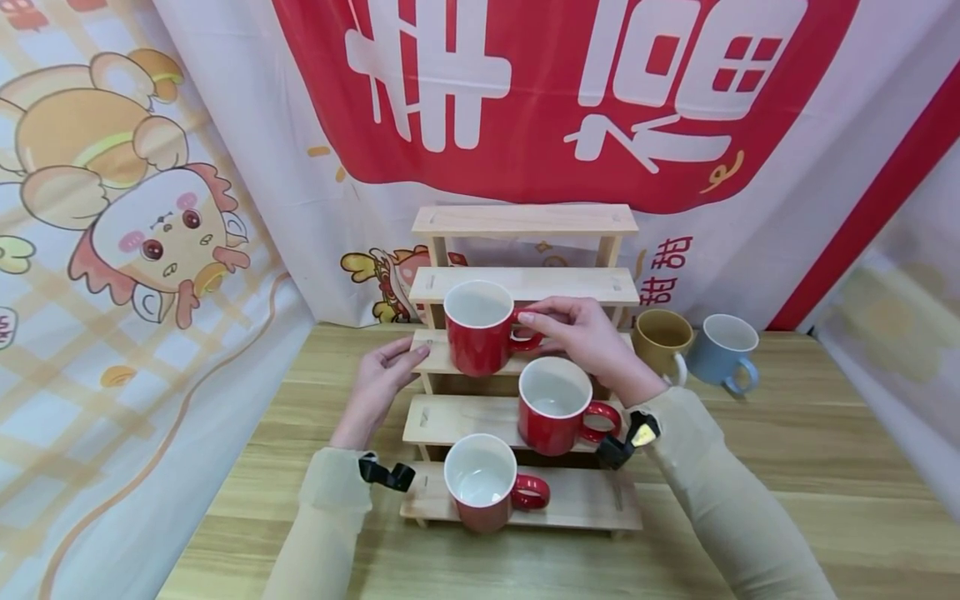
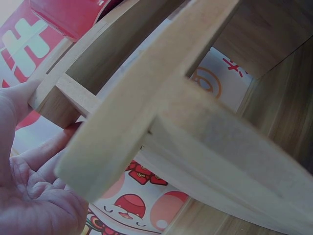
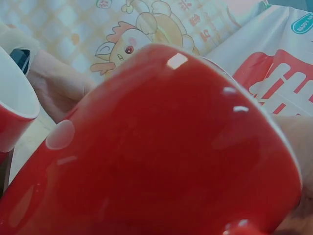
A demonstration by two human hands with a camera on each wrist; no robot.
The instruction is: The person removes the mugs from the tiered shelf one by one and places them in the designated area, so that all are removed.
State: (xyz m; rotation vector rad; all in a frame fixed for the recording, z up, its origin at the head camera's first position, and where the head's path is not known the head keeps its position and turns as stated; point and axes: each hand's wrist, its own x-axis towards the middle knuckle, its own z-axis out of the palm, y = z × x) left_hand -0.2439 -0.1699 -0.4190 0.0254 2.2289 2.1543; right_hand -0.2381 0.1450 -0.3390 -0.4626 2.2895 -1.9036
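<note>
Right fingers (image 1: 558, 306) hold the highest mug (image 1: 477, 340) by its handle (image 1: 528, 342), left fingers (image 1: 392, 350) the rack (image 1: 459, 418).

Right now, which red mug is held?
The glossy red, white-lined mug at the middle wooden shelf: the right grip pinches its handle. Neither the red mug one shelf down nor the bottom-shelf red mug is held.

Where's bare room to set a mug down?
Free: the top step and second step, bare where visible; the table between right sleeve and right-side cloth. Crowded: middle step, gripped by the left hand, upper red mug in the right hand.
</note>
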